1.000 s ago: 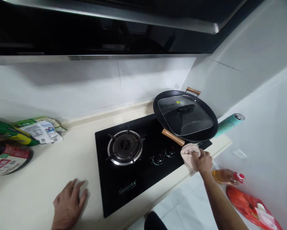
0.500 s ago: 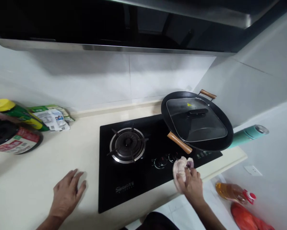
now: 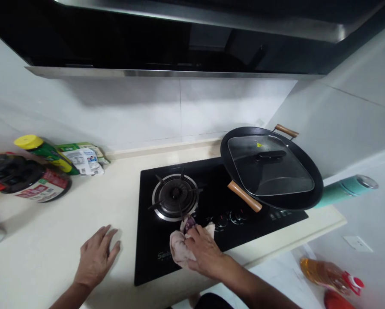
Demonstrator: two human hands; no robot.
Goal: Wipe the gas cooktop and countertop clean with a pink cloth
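Note:
My right hand [image 3: 205, 253] is closed on a pale pinkish cloth [image 3: 178, 249] with a purple patch, pressed to the black glass gas stove [image 3: 147, 240]. The cloth lies just in front of the left burner [image 3: 175, 195] and left of the control knobs [image 3: 221, 220]. My left hand [image 3: 96, 257] rests on the cream countertop [image 3: 121, 206] left of the stove, fingers spread and holding nothing. A black wok [image 3: 314, 184] with wooden handles stands over the right side of the stove, covered by a squarish glass lid [image 3: 272, 174].
At the left are a dark bottle with a red label [image 3: 44, 186], a green bottle with yellow cap [image 3: 51, 154] and packets [image 3: 86, 161]. A teal cylinder [image 3: 343, 191] lies beyond the wok. An oil bottle [image 3: 327, 272] is lower right. A range hood [image 3: 179, 74] hangs above.
My right hand has slid the cloth leftward across the stove's front, from below the knobs to near the left burner. My left hand stays on the countertop. The view has shifted slightly.

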